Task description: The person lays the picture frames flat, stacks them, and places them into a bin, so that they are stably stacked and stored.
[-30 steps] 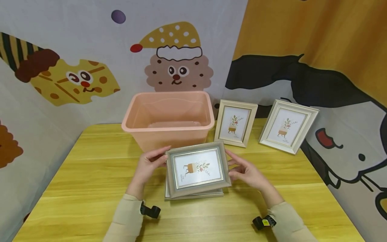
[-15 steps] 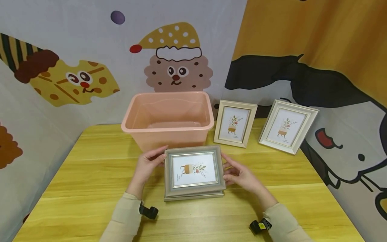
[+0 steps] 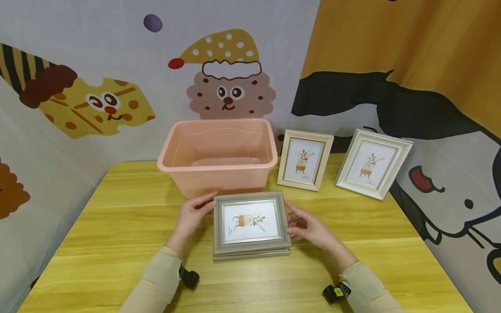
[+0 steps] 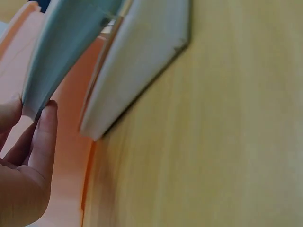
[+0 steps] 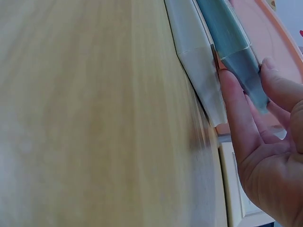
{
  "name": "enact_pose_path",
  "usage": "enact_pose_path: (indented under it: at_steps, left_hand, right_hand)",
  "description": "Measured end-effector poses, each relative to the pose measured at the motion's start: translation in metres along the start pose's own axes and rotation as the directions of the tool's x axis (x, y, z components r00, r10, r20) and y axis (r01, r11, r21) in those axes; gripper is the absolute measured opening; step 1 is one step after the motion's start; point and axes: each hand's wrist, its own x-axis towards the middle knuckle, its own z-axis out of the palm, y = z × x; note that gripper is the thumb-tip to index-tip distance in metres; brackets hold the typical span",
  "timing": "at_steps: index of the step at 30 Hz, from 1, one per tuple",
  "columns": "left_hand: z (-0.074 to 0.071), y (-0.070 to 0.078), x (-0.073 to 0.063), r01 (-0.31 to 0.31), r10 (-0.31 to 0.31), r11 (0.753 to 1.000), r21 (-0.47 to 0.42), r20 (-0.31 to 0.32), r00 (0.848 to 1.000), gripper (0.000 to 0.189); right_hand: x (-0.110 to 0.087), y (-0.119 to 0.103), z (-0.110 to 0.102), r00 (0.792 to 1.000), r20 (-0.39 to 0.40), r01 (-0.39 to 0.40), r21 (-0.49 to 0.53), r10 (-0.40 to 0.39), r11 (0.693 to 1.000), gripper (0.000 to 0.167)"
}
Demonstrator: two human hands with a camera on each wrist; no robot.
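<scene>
Cartoon backdrop (image 3: 137,52), probably cloth, yellow table (image 3: 105,230), 2 hands (image 3: 193,215) (image 3: 311,229) gripping gray frame (image 3: 252,221)

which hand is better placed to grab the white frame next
Likely the right hand: it is nearer the white frame; the left hand is across the top frame from it. Both hands grip the top frame, so the right would release first.

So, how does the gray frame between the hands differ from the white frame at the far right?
Pose: the gray frame is face up over another frame, while the white frame stands propped up, leaning.
Contact: the left hand and right hand hold the gray frame's edges; neither touches the white frame.
Picture: sideways in the gray frame, nearly upright in the white frame.
Shared: both are rectangular and show a similar plant picture.
</scene>
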Motion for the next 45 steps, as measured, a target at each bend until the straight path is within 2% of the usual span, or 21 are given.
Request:
enact_pose_path:
  at_steps: [9, 12, 18, 21, 32, 45]
  left_hand:
    - [0.003, -0.006, 0.001, 0.011, -0.011, 0.998, 0.057, -0.011, 1.0, 0.034]
    - [0.0, -0.008, 0.0, 0.018, -0.019, 0.997, 0.079, 0.013, 1.0, 0.037]
    - [-0.006, -0.011, -0.001, -0.003, -0.012, 0.989, 0.145, 0.103, 0.995, 0.045]
    - [-0.006, -0.011, -0.001, -0.004, -0.015, 0.988, 0.152, 0.121, 0.992, 0.046]
    - [-0.008, -0.013, -0.001, -0.011, -0.014, 0.968, 0.25, 0.099, 0.995, 0.044]
    - [-0.01, -0.009, -0.004, -0.066, 0.024, 0.956, 0.287, 0.15, 0.988, 0.045]
  right_hand:
    - [0.002, 0.003, -0.002, 0.999, 0.04, -0.022, -0.008, 0.022, 1.0, 0.08]
    - [0.003, 0.004, -0.002, 0.998, 0.047, -0.029, -0.008, 0.029, 1.0, 0.08]
    - [0.003, 0.005, -0.003, 0.997, 0.05, -0.058, -0.009, 0.058, 0.998, 0.079]
    - [0.003, 0.005, -0.003, 0.996, 0.055, -0.066, -0.01, 0.066, 0.998, 0.079]
    - [0.006, 0.007, -0.003, 0.994, 0.1, -0.053, 0.02, 0.051, 0.998, 0.08]
    - [0.006, 0.007, -0.004, 0.992, 0.115, -0.059, 0.024, 0.056, 0.998, 0.08]
